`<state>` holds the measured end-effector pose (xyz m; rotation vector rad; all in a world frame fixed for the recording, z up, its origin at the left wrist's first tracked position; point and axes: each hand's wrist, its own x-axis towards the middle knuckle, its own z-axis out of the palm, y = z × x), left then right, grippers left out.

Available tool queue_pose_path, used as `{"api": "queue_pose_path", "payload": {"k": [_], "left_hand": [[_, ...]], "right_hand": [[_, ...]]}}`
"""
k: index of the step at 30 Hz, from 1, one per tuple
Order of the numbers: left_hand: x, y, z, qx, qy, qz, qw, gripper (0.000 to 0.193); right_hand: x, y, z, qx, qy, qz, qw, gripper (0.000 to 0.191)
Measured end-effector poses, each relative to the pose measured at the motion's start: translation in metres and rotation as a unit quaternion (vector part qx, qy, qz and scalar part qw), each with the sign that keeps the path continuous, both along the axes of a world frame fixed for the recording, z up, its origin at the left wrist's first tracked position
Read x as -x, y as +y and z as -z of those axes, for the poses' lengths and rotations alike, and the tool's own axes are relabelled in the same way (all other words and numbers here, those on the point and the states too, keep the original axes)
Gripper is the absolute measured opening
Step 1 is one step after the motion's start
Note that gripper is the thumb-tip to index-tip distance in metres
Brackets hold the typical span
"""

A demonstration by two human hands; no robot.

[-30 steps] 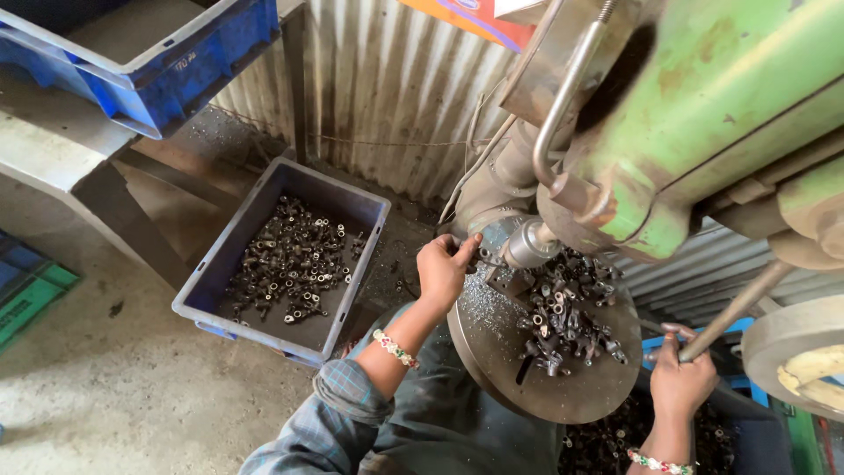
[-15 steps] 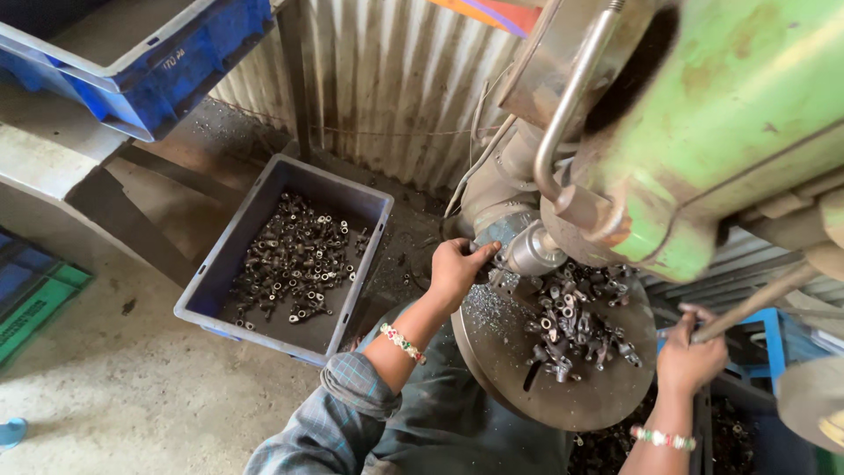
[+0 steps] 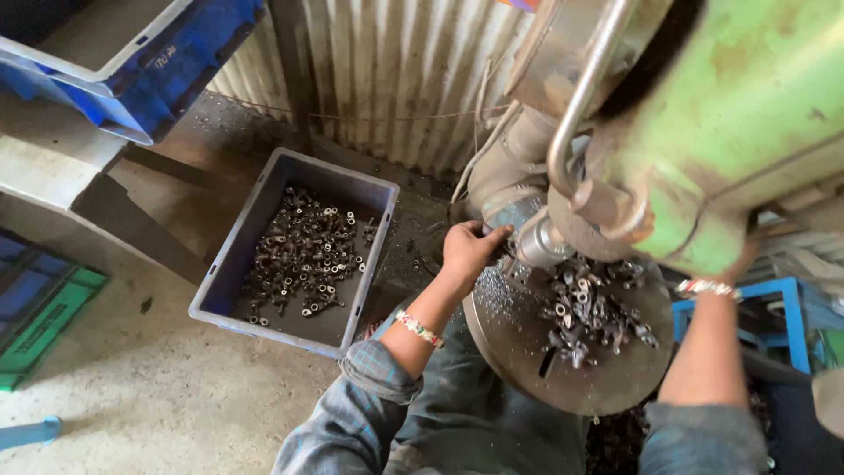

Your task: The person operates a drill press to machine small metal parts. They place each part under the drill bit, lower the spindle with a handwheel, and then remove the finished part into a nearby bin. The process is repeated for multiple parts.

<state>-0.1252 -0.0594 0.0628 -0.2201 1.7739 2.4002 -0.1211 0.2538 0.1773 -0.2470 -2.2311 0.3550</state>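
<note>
My left hand (image 3: 469,249) reaches to the back edge of the round steel drill table (image 3: 519,352). Its fingers are curled on a small dark metal piece just left of the spindle (image 3: 538,242). A heap of small metal parts (image 3: 589,308) lies on the table. My right forearm (image 3: 703,352), with a beaded bracelet (image 3: 706,287) at the wrist, rises behind the green machine head (image 3: 730,132). That head hides the right hand itself.
A grey crate (image 3: 236,264) of small metal rings stands on the concrete floor to the left. A blue crate (image 3: 141,70) rests on a bench at the upper left. Corrugated sheet wall (image 3: 396,79) stands behind, and a blue frame (image 3: 791,317) at the right.
My right hand has risen from the feed lever's lower position and gone out of sight behind the green head. The left hand stays at the spindle, and the view has shifted closer.
</note>
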Motion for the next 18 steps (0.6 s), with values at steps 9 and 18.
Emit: {"api": "queue_pose_path", "payload": {"k": [9, 18], "left_hand": [[-0.022, -0.076, 0.013, -0.310, -0.119, -0.340, 0.880, 0.025], [-0.160, 0.041, 0.006, 0.452, 0.300, 0.114, 0.832, 0.032]], "right_hand": [[-0.178, 0.025, 0.037, 0.324, -0.071, -0.258, 0.908, 0.047], [-0.146, 0.043, 0.080, 0.052, 0.035, -0.145, 0.987, 0.053]]}}
